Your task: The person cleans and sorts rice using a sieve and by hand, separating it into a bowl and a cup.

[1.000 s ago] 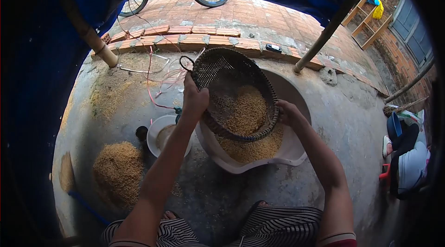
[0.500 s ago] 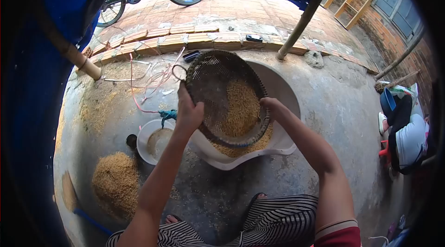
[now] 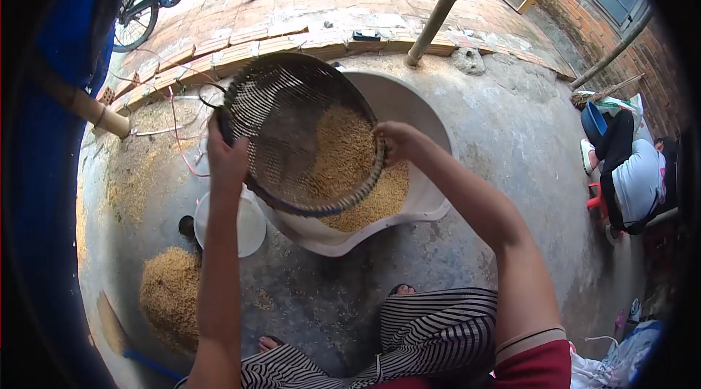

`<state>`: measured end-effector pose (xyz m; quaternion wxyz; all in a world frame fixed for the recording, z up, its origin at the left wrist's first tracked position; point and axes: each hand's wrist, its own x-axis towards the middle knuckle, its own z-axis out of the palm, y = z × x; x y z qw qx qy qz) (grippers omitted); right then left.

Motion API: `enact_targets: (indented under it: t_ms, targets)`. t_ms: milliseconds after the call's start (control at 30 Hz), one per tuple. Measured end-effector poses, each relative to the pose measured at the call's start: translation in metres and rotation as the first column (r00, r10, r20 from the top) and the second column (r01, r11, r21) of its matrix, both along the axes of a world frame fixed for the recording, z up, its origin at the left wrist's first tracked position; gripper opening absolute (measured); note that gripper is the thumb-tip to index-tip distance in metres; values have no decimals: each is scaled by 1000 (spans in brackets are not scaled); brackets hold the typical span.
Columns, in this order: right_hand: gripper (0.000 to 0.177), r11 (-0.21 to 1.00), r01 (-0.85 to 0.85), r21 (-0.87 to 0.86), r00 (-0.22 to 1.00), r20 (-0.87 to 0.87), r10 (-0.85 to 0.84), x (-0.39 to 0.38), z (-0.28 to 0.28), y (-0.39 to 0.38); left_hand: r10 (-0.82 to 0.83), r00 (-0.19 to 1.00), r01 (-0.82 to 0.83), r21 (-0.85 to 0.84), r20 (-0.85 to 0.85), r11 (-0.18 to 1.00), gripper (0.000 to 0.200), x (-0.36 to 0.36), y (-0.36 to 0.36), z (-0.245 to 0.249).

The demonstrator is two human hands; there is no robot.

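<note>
A round woven sieve (image 3: 281, 119) is held over a large white basin (image 3: 429, 122), tilted, with loose golden grain (image 3: 342, 152) heaped toward its right side. My left hand (image 3: 228, 154) grips the sieve's left rim, just below a small wire loop. On the opposite rim, my right hand (image 3: 396, 142) is closed with its fingers around the edge. More grain (image 3: 383, 199) lies in the basin under the sieve, partly hidden by it.
A white bucket (image 3: 252, 228) stands left of the basin, partly behind my left forearm. Beside it are a dark cup (image 3: 187, 226) and a grain pile (image 3: 169, 290). Bamboo posts (image 3: 445, 6) rise near the brick edging (image 3: 321, 46). Another person (image 3: 637, 174) is at the right.
Both hands have shifted the sieve leftward over the basin, and its left side now reaches above the bucket's side. My view has also turned slightly. Both grips remain on the rim.
</note>
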<state>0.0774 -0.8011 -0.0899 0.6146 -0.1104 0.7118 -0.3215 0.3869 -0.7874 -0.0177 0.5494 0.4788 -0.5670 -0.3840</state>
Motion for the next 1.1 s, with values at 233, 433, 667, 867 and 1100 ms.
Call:
enact_targets:
  t_ms: [233,433,667,867,1100]
  targets:
    - [26,982,-113,-151,991,-83,102,-21,-21,0,18,986,5,-133,167,991,70,-29,-4,-51]
    - [27,995,-62,-80,990,123,72,-16,15,14,-13,999,16,119,-33,993,56,8,-30,-27]
    - [20,1000,-5,-12,955,297,8,-36,-48,5,78,952,-4,-242,297,970,68,-35,0,-33]
    - [18,965,-56,-255,984,149,96,-24,7,10,-21,998,30,137,-64,990,62,-15,-22,-10]
    - [19,995,-94,-32,957,273,99,-14,-5,17,3,1000,-5,-101,-23,995,61,-10,-6,-23]
